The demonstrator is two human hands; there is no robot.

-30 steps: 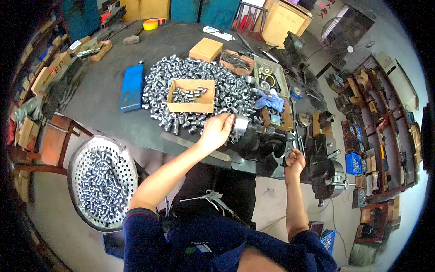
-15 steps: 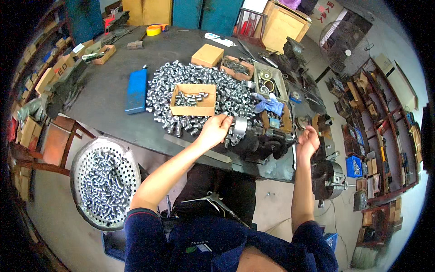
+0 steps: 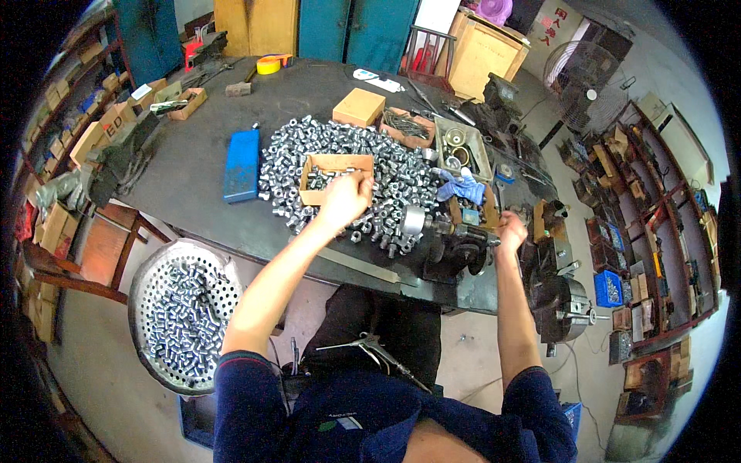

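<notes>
My left hand [image 3: 347, 201] is closed at the near right corner of an open cardboard box [image 3: 332, 198]. What its fingers pinch, if anything, cannot be made out. Several small metal fittings [image 3: 324, 179] lie in that box, which sits on a wide heap of like silver fittings [image 3: 282, 174]. To the right of the heap stands a dark bench device [image 3: 455, 258] with a round silver chuck [image 3: 414, 220] facing left. Curled at the device's right end is my right hand [image 3: 510, 233]; its fingers hide whatever they grip.
A perforated round pan [image 3: 143, 309] of fittings stands at lower left. On the dark table [image 3: 193, 143] are a blue case [image 3: 241, 166], a closed cardboard box [image 3: 359, 107], blue gloves [image 3: 461, 187] and a tray of rings [image 3: 472, 166]. An air gun [image 3: 374, 349] lies near my lap.
My left hand has left the chuck and moved left and away from me to the cardboard box. The right hand has shifted slightly left at the device's end.
</notes>
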